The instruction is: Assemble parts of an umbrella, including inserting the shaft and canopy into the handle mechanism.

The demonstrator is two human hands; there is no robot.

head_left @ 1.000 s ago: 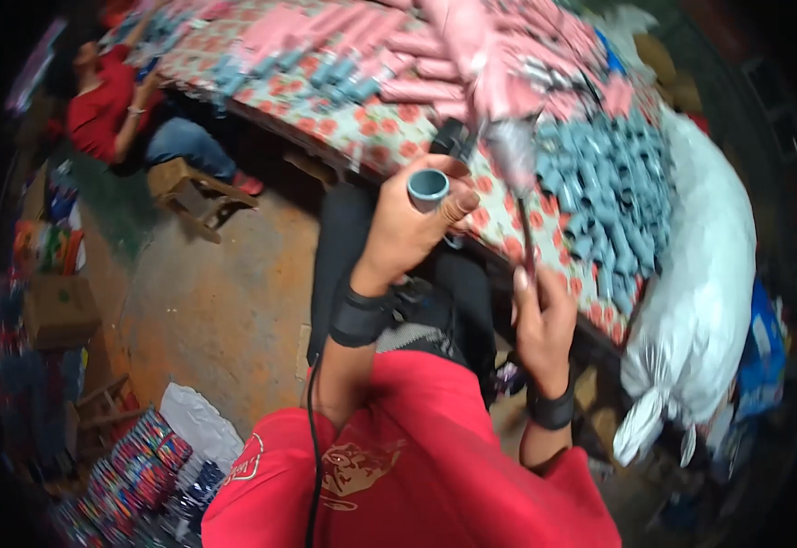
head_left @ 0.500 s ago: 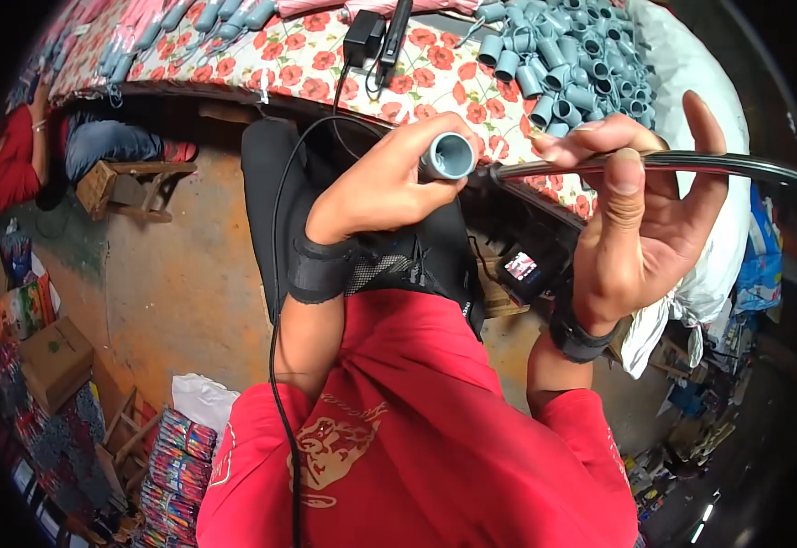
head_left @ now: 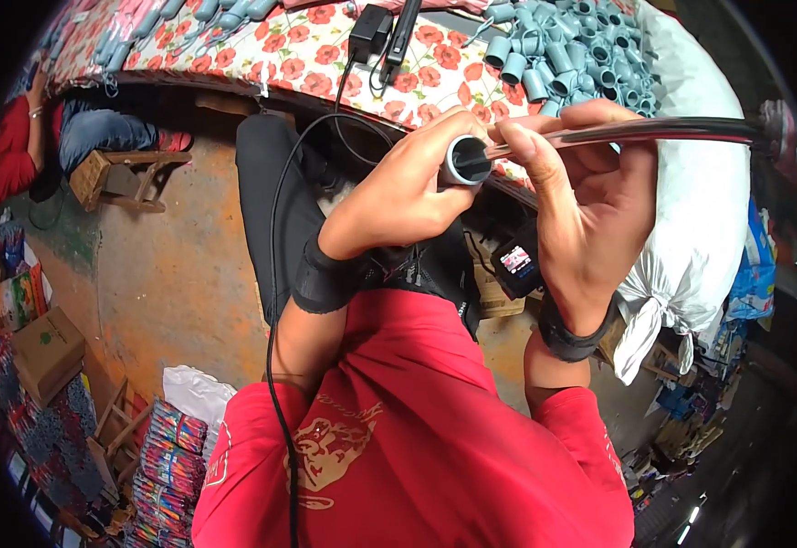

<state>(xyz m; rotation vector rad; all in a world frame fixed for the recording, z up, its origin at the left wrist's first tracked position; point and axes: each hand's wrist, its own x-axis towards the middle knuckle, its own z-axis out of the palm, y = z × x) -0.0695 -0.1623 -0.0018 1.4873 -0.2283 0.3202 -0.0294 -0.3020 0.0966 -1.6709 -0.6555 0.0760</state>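
left hand [head_left: 408, 187]: closed around grey-blue cup [head_left: 461, 149] | right hand [head_left: 599, 196]: half curled, pinching dark rod [head_left: 691, 129] with thumb and fingers | rod end: at cup mouth

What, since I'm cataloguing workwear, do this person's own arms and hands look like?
The left hand and right hand are without gloves. A black wristband circles each wrist: left wristband, right wristband. Both sleeves are short and red; the left sleeve bears a pale outlined marking. A thin black cable runs beside the left forearm.
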